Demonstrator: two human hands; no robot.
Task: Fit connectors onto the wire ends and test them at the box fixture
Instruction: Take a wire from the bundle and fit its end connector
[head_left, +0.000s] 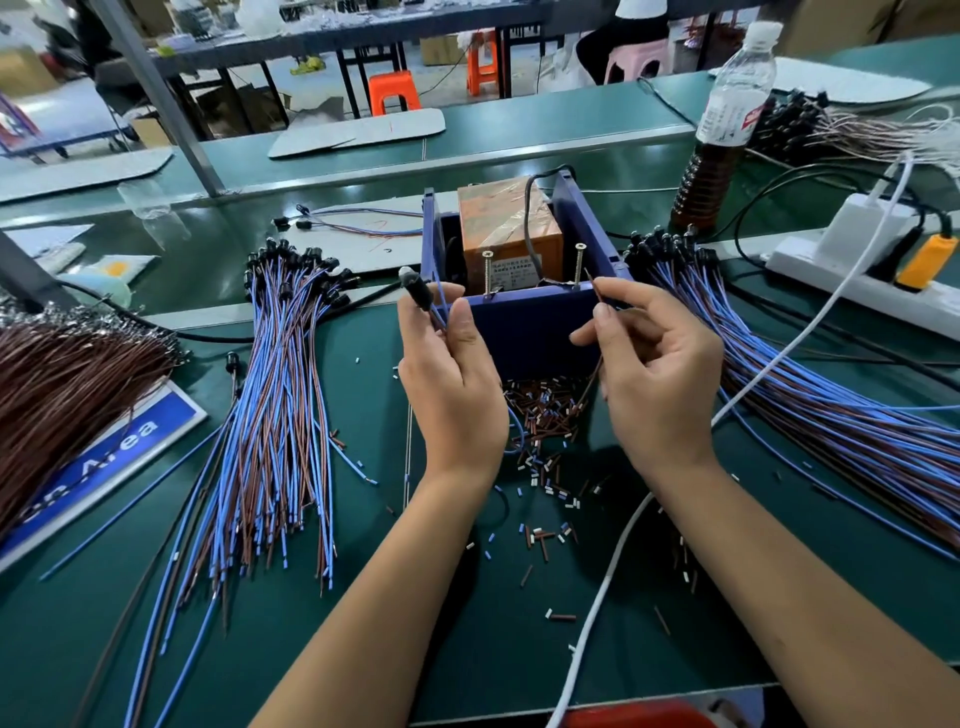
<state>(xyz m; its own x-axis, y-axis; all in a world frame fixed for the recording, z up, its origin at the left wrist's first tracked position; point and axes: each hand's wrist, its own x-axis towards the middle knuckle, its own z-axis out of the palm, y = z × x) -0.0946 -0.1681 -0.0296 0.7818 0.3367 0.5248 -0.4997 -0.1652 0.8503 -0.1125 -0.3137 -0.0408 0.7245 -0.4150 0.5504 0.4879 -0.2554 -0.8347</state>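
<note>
Centre frame: the left hand (447, 374) pinches a black-capped connector (420, 291) with its blue wire, just left of the open dark-blue plastic box fixture (524, 332). The right hand (654, 374) pinches a thin brown wire (597, 296) near the fixture's right upright screw (578, 266).

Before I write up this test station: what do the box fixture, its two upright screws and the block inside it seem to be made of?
Box fixture: looks like moulded blue plastic, matte, with uniform colour and thick flat walls.
Screws: metal, shiny and pale, with visible threads; the alloy cannot be told.
Block: orange body wrapped in clear glossy tape; what lies under the wrap is hidden.
</note>
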